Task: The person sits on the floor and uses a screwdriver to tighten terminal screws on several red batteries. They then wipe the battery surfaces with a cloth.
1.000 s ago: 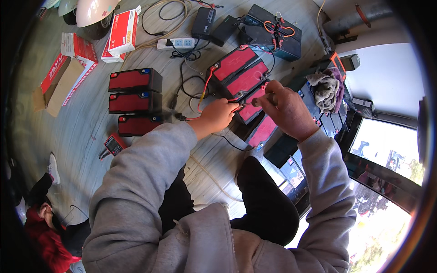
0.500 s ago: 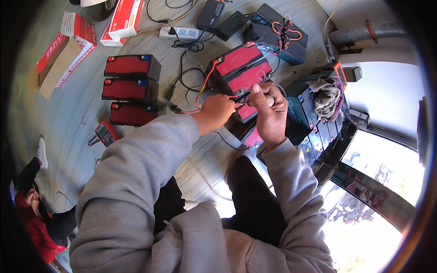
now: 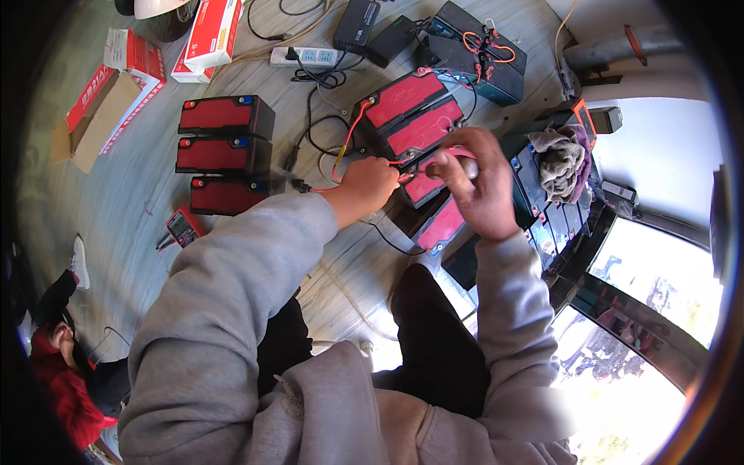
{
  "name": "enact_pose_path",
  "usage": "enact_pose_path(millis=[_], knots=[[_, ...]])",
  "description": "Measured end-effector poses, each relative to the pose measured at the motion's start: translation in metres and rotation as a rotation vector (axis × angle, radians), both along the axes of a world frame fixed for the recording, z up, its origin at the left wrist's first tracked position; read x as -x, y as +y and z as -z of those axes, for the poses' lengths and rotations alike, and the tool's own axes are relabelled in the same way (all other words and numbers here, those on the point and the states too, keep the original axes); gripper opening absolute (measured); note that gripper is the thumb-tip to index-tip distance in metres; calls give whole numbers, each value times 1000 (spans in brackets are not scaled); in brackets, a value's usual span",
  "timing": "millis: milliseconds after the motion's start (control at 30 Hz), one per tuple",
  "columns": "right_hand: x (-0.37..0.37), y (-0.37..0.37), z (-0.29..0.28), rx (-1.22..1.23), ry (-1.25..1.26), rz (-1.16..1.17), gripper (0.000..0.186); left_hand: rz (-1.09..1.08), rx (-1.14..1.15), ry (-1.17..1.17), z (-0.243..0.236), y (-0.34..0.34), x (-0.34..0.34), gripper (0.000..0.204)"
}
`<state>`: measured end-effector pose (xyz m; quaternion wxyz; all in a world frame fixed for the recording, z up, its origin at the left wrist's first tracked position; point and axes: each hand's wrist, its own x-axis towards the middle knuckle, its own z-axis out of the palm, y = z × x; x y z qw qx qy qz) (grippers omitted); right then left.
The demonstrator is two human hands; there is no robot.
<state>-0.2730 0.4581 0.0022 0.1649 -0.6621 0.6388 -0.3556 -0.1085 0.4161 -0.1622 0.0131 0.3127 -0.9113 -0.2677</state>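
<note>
My left hand [image 3: 366,183] pinches the end of a red wire [image 3: 339,164] at a terminal of a red-topped battery [image 3: 418,188]. In my right hand [image 3: 487,190] is a screwdriver [image 3: 468,166]. Its round handle sits in the curled fingers, and its shaft points left toward that terminal, close to my left fingertips. Whether the tip touches the screw I cannot tell. Two more red-topped batteries [image 3: 404,101] lie just beyond in the same row, and another battery [image 3: 442,225] lies nearer to me, partly behind my right hand.
Three red-and-black batteries [image 3: 225,155] and a red multimeter [image 3: 184,227] lie at left. Beyond are a power strip [image 3: 304,56], chargers [image 3: 356,23], wired batteries [image 3: 474,58] and an open carton [image 3: 108,108]. A cloth [image 3: 559,164] lies on batteries at right. Another person [image 3: 66,372] sits at lower left.
My right hand has shifted right and turned, its thumb coming down from upright, so the screwdriver's shaft shows more. My left hand stays at the terminal.
</note>
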Motion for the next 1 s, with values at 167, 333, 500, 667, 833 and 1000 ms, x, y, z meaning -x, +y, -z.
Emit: enact_pose_path(millis=[167, 333, 500, 667, 833, 1000], knots=[[6, 25, -27, -538, 119, 328, 25, -36, -42, 5, 1, 1, -1, 23], [4, 25, -23, -127, 229, -94, 26, -88, -74, 97, -4, -1, 0, 21], [-1, 25, -24, -568, 9, 203, 27, -128, -103, 273, 0, 1, 9, 15], [1, 25, -30, -100, 217, -109, 26, -91, -127, 276, 5, 1, 17, 13], [2, 28, -33, -592, 59, 122, 33, -66, -73, 289, 9, -2, 22, 11], [6, 28, -26, -15, 392, -65, 27, -87, -83, 294, 12, -2, 26, 9]])
